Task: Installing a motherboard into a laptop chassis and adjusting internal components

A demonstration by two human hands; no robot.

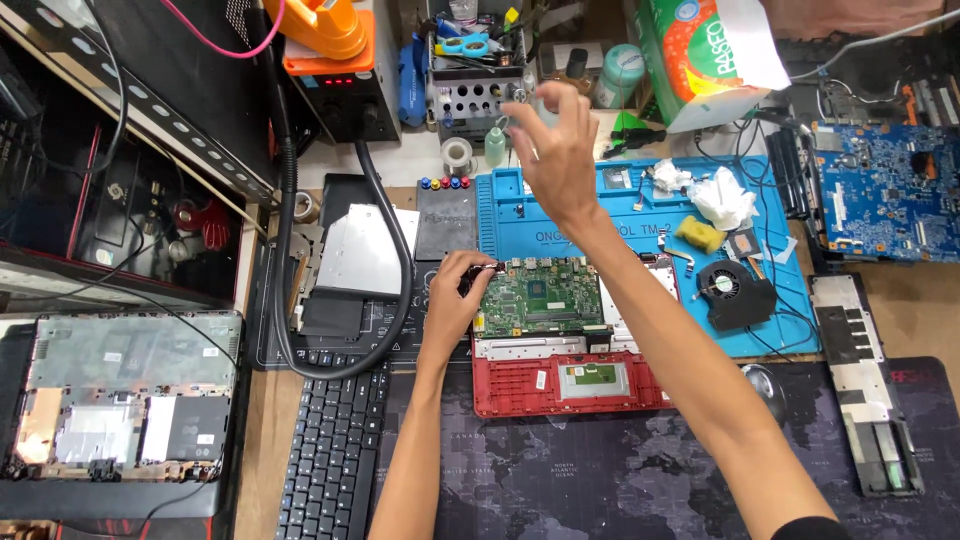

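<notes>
**Left grip on the board's corner, right grip up by the dropper bottle**

I'm looking down on a crowded counter, and the biggest thing in play is the blue repair mat running across the middle. Lying on its near edge is the red laptop base, opened up, with its long axis running left to right across my view. Seated in that base is the green circuit board, same left-to-right lie, its short sides facing each arm.

Now the hands. My left hand sits at the board's left short edge, fingers curled in tight at the upper left corner, pinching something small and dark there; I can't tell whether it's a connector or a cable end. So the board lies directly to the right of that grip, touching it.

My right hand is lifted well beyond the board, towards the back of the counter, fingers spread loosely and closed on nothing that I can make out. It hovers just beside a small clear dropper bottle, which stands upright to its left, with a roll of tape next along.

The left hand is plainly nearer the board; the right is nearer the bottle, and the right forearm crosses above the board's right end.

Off right, a black cooling fan rests on the mat, well apart from both hands.
</notes>
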